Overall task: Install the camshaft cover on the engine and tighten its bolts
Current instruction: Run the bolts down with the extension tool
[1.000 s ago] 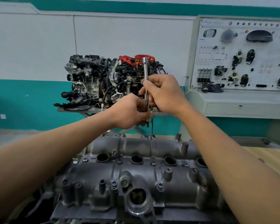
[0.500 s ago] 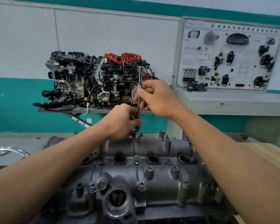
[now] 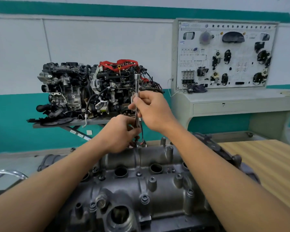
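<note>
The camshaft cover (image 3: 141, 186) lies in the near foreground beneath the 2 forearms. At its far edge a long driver bar (image 3: 137, 84) stands upright, presumably on 1 bolt. The left hand (image 3: 119, 134) grips its lower shaft to steady it, and the right hand (image 3: 154, 111) pinches the knurled part, apparently to spin it.

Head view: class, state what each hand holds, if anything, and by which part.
Both hold one upright metal driver bar. The right hand pinches its knurled section; the left hand grips its lower end, above the far edge of the camshaft cover.
</note>
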`<state>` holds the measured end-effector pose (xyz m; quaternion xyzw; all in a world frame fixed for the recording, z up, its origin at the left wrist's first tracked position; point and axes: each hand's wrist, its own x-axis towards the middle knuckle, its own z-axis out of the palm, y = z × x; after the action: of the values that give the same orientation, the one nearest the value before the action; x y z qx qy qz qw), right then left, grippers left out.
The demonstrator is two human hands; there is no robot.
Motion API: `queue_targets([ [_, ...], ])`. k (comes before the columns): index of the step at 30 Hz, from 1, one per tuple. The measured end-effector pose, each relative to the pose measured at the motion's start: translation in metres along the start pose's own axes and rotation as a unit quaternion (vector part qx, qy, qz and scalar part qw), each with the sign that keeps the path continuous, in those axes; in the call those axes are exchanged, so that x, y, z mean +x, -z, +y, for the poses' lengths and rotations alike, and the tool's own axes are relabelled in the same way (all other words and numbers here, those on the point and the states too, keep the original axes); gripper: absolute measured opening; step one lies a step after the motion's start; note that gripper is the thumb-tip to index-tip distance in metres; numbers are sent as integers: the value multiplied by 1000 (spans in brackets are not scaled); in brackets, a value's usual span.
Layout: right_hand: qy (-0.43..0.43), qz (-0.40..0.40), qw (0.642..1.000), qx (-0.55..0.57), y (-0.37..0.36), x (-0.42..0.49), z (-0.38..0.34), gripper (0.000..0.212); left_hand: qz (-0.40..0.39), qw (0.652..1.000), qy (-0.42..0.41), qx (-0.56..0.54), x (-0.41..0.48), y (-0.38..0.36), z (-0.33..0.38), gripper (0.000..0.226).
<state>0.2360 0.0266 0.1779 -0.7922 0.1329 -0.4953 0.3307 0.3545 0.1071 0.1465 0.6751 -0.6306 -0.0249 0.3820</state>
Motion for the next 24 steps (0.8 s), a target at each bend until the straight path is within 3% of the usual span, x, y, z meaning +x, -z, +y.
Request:
queue_targets([
  [4, -5, 46, 997, 66, -2, 1, 7, 13, 33, 999, -10, -5, -1, 1, 0, 9],
  [8, -10, 84, 995, 60, 0, -1, 13, 29, 128, 989, -29, -72, 0, 3, 6, 13],
  [12, -5, 18, 993, 120, -3, -5, 9, 8, 74, 994, -63, -59, -1, 5, 10, 9],
  [15, 0, -25, 986, 164, -2, -7, 6, 14, 73, 994, -62, -50, -1, 3, 11, 12],
  [21, 3, 60, 996, 63, -6, -4, 7, 28, 167, 982, -60, -64, 0, 1, 12, 17],
  [24, -9, 42, 994, 97, -5, -2, 5, 21, 133, 988, -57, -51, 0, 1, 13, 17],
])
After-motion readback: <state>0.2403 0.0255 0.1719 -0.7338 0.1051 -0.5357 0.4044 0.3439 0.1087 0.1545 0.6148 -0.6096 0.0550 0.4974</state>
